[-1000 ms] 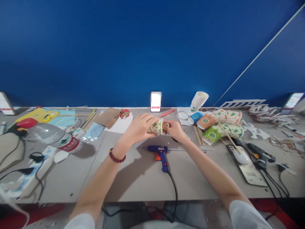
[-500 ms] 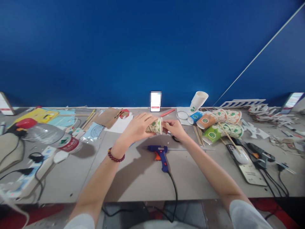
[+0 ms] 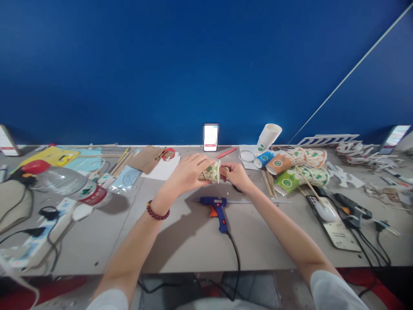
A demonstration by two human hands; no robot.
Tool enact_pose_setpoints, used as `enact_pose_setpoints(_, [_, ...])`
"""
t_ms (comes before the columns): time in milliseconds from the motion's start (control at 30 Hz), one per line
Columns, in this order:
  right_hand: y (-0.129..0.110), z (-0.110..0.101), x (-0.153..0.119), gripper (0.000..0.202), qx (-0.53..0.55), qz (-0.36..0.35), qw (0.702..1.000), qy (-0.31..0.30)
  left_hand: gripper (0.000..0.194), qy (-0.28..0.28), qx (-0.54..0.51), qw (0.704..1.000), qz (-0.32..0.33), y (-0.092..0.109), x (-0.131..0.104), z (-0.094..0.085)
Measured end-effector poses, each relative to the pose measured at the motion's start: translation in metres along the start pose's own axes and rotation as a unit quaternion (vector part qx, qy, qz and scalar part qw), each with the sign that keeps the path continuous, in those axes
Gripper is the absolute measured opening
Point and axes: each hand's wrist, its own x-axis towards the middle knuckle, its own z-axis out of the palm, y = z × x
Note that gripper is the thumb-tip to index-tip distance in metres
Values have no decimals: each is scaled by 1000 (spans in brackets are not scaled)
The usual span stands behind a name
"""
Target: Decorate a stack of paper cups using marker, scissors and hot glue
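Observation:
My left hand (image 3: pixel 190 172) is wrapped round a green-and-white patterned paper cup (image 3: pixel 211 172), which lies on its side in the air with its rim to the right. Close to that rim, my right hand (image 3: pixel 236 175) has its fingers pinched together. What they hold, if anything, is too small and too hidden to make out. Below both hands a blue hot glue gun (image 3: pixel 220 211) with an orange trigger rests on the table, its nozzle pointing left and a glue stick (image 3: pixel 251 202) extending right from its back.
Several paper cups (image 3: pixel 284 162) lie to the right, near a white cup stack (image 3: pixel 269 137) and wooden sticks (image 3: pixel 268 184). A phone (image 3: pixel 210 138) stands at the blue wall. A plastic bottle (image 3: pixel 71 185) and a power strip (image 3: pixel 48 234) are on the left. The glue gun's cord (image 3: pixel 238 258) hangs over the front edge.
My hands stay almost in place. The right fingers shift slightly at the cup's rim, and the cup tilts a little.

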Motion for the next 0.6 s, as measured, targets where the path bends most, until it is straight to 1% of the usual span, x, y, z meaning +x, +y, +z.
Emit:
enact_pose_setpoints(100, [1, -1, 0, 30, 10, 0, 1000, -4, 48, 0, -4, 1000, 0, 0, 0, -1])
enact_pose_setpoints(267, [1, -2, 2, 33, 71, 18, 997, -26, 47, 9, -9, 1000, -5, -2, -1, -2])
enact_pose_setpoints(333, [1, -2, 2, 34, 79, 24, 996, -29, 47, 11, -7, 1000, -6, -2, -2, -3])
enact_pose_setpoints(600, [8, -2, 3, 33, 30, 2, 999, -14, 48, 0, 5, 1000, 4, 1, 1, -2])
